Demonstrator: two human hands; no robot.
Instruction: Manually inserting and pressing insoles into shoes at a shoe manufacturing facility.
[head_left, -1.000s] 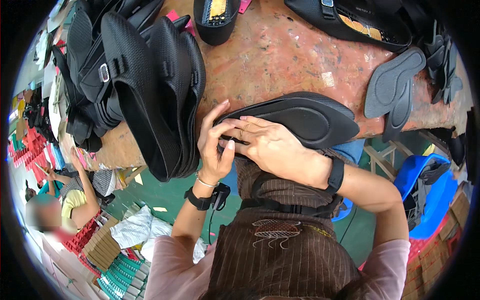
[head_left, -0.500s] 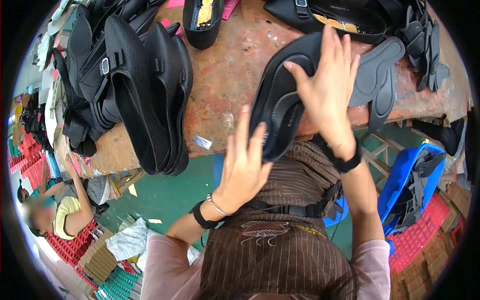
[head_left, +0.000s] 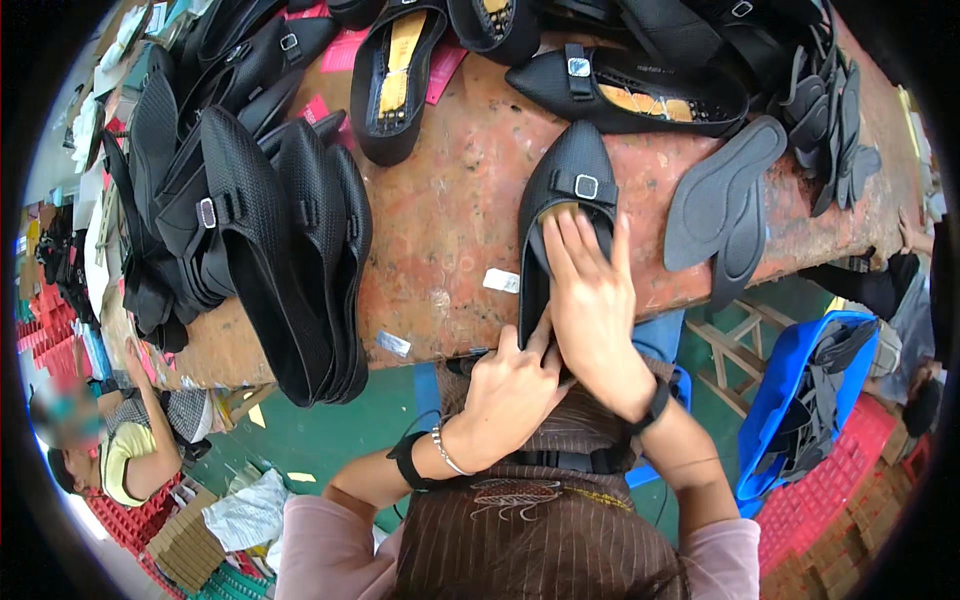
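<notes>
A black pointed flat shoe with a square silver buckle lies toe-away near the table's front edge. My right hand is palm down over its opening. Three fingers reach inside toward the toe, where a tan patch shows, and another stretches along the outer right side. At the heel end my left hand is closed, its fingers curled against the shoe; my hands hide most of the heel. Right of the shoe, grey insoles lie overlapping at the edge.
Finished-looking black shoes are stacked at left. Shoes with bare tan inner soles lie at the back. More insoles stand in a pile at right. A blue bin of dark pieces is below right. Another person sits at far left.
A black sole-shaped face was between my spread hands; now a shoe lies upper side up there. My right fingers have gone into it, and my left hand has closed at its heel.
</notes>
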